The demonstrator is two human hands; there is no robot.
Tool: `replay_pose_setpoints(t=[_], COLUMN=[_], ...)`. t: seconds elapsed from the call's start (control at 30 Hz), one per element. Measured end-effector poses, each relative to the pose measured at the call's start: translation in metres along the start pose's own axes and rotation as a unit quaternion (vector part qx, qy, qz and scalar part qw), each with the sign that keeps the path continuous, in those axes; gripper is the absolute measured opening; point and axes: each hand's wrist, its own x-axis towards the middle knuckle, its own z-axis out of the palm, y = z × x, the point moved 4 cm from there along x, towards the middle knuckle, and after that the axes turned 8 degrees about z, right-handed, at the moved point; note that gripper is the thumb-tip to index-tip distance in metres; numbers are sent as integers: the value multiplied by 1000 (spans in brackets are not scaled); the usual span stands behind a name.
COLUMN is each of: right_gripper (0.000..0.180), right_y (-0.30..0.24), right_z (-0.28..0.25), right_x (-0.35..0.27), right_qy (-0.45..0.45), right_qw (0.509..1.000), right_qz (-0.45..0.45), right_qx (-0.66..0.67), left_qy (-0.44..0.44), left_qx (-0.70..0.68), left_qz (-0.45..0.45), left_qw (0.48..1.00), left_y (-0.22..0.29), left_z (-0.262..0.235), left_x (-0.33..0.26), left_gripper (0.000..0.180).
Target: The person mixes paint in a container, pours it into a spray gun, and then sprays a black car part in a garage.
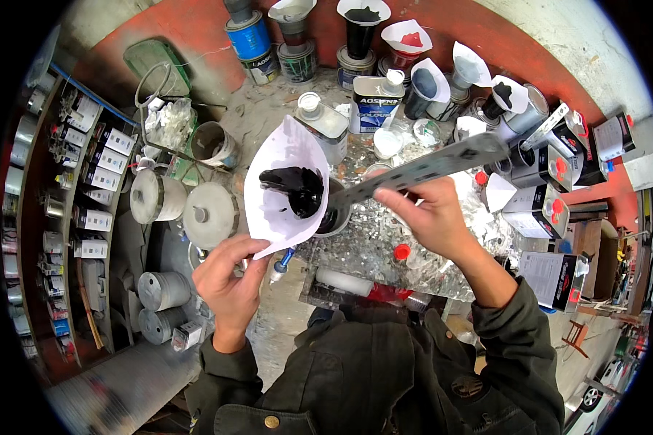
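Observation:
My left hand [228,281] pinches the lower edge of a white paper paint strainer [270,154] between thumb and fingers. Glossy black paint [305,194] coats the inside of the cone. In my right hand [437,217] is a flat, paint-stained metal stirring stick [432,168] with holes along it. It slants down to the left, and its lower end reaches into a cup [337,223] with dark paint in it. The strainer overlaps this cup and hides part of it. A blue-handled tool [286,259] shows just below the strainer; its kind is unclear.
Cans topped with paper strainers [360,29] line the back of the paint-spattered bench [370,254]. Metal cans [377,101] stand behind the cup, others [537,210] at the right. A red cap [402,251] lies near the front edge. Lidded pots [209,215] and shelves [87,167] are leftward.

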Motion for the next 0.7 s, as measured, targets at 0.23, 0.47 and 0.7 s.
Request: replay_pose_setpoints(t=[0.23,0.47,0.7], right_gripper=[17,18,18], right_y=[36,83,105], right_z=[-34,-22,-4], right_x=[-55,-112,-166], right_qy=[176,337,352], right_qw=[945,813,642], right_qz=[203,333,365], right_qx=[185,339,575], left_qy=[7,-7,-34], left_qx=[14,5,-73], left_qz=[12,18,-15], left_qw=[1000,1000,997], left_y=[8,16,33], left_z=[3,12,51], left_x=[-8,-16,-24], left_gripper=[18,14,15])
